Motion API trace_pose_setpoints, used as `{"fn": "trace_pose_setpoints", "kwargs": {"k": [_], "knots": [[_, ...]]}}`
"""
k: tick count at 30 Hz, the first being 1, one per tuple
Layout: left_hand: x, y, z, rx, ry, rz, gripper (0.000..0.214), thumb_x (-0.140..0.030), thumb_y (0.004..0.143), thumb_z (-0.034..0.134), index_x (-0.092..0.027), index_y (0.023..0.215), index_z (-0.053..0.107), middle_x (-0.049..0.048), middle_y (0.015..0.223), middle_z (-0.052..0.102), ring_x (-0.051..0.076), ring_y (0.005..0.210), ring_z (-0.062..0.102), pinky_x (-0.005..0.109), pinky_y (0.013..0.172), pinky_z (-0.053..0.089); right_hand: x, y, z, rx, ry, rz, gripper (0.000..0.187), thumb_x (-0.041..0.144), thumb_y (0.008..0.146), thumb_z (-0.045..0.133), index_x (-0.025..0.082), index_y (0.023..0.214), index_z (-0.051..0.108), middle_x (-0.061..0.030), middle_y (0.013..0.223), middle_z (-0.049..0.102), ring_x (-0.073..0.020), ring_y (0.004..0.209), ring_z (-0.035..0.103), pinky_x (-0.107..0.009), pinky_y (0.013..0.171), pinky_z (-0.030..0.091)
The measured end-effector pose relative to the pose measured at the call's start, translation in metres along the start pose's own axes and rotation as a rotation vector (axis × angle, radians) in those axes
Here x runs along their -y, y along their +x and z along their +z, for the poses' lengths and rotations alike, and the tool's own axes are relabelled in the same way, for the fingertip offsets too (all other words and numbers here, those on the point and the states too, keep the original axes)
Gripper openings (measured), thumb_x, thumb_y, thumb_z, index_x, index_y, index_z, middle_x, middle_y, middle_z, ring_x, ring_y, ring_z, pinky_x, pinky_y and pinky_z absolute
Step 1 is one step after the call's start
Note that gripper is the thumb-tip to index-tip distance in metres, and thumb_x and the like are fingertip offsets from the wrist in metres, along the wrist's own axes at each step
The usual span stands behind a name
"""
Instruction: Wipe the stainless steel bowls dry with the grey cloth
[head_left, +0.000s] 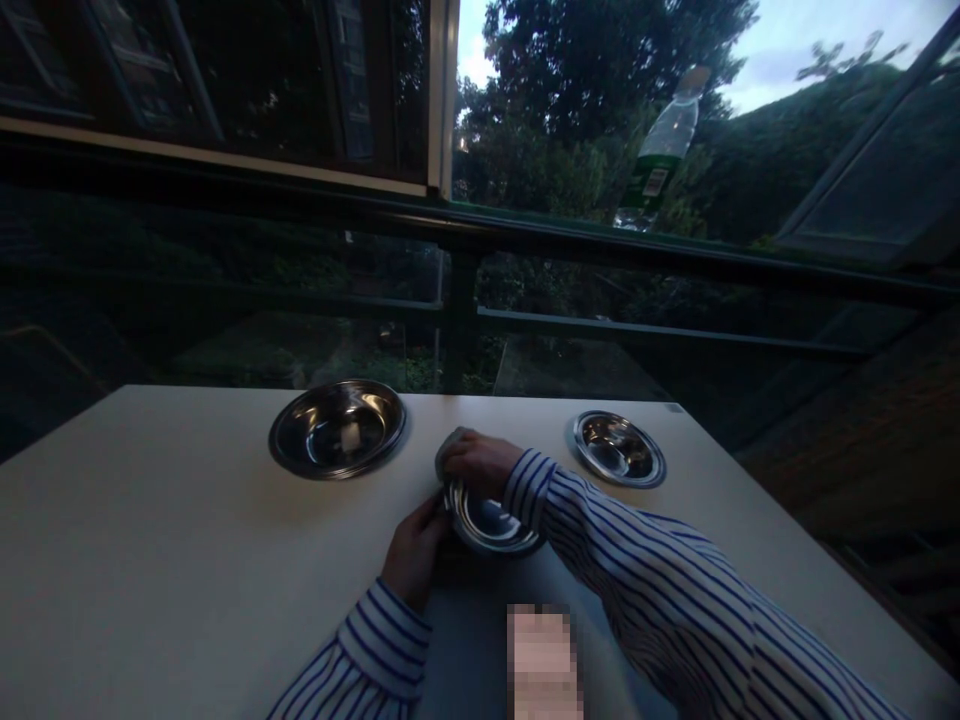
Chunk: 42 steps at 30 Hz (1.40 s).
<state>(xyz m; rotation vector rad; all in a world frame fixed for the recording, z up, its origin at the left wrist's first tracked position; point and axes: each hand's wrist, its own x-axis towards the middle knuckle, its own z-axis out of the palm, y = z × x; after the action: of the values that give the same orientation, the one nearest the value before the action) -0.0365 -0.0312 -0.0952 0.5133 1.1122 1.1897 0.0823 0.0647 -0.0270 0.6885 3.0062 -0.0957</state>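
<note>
A shiny metal bowl point(493, 522) is in front of me, tilted, at the middle of the white table. My left hand point(412, 552) grips its left rim, with the fingers partly hidden behind the edge. Over the bowl's far left side lies my right hand point(480, 462), closed on a greyish piece that looks like a cloth point(448, 452) and pressing it at the rim. The right hand and its striped sleeve cover part of the bowl's inside.
A larger metal basin point(337, 430) with a small pale block point(350, 437) in it stands at the back left. At the back right is a smaller metal dish point(619, 448). A plastic bottle point(658, 160) stands by the window, above the dark rail point(555, 240). The white table point(187, 540) extends left.
</note>
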Motion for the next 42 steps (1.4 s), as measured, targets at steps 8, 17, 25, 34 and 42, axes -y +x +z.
{"fn": "trace_pose_setpoints", "kwargs": {"k": [8,17,25,34,42], "knots": [[-0.004,-0.007,0.007,0.004,0.078,-0.029,0.038,-0.014,0.076,0.053,-0.013,0.114,0.057,0.0051,0.069,0.070,0.018,0.057,0.064,0.030,0.053,0.052,-0.032,-0.074,-0.005,0.011,-0.018,0.280,0.018,0.003,0.074,0.052,0.011,0.080,0.067,-0.0109,0.085,0.064,-0.0181,0.077,0.055,-0.030,0.075,0.041],[-0.002,-0.008,0.010,0.003,0.061,-0.027,0.037,-0.015,0.077,0.054,-0.014,0.114,0.056,0.0073,0.076,0.071,0.018,0.060,0.065,0.030,0.053,0.053,0.051,-0.126,0.015,-0.083,0.121,0.212,0.025,0.005,0.077,0.048,0.017,0.092,0.064,-0.0074,0.099,0.062,-0.0194,0.093,0.050,-0.030,0.080,0.043],[-0.009,-0.010,0.013,0.029,-0.056,-0.101,0.028,-0.030,0.082,0.049,-0.013,0.100,0.062,0.0053,0.070,0.069,0.014,0.052,0.062,0.022,0.044,0.047,0.074,-0.078,0.013,-0.033,0.081,0.075,0.028,0.017,0.075,0.056,0.013,0.102,0.060,-0.0108,0.102,0.059,-0.0232,0.091,0.049,-0.033,0.078,0.043],[0.001,-0.001,0.011,0.209,-0.400,-0.152,0.033,-0.035,0.086,0.041,-0.011,0.091,0.063,0.0084,0.073,0.070,0.022,0.078,0.067,0.033,0.070,0.053,0.056,-0.035,0.011,-0.060,0.156,0.154,0.017,0.012,0.080,0.051,0.014,0.088,0.066,-0.0093,0.094,0.062,-0.0184,0.086,0.053,-0.027,0.076,0.041],[-0.005,-0.006,0.015,0.060,-0.244,-0.194,0.035,-0.039,0.084,0.044,-0.013,0.101,0.061,0.0103,0.083,0.071,0.022,0.073,0.068,0.034,0.065,0.053,0.022,-0.013,0.011,-0.118,0.155,0.365,0.029,0.011,0.081,0.046,0.016,0.103,0.064,-0.0102,0.103,0.061,-0.0187,0.093,0.056,-0.027,0.083,0.040]]}}
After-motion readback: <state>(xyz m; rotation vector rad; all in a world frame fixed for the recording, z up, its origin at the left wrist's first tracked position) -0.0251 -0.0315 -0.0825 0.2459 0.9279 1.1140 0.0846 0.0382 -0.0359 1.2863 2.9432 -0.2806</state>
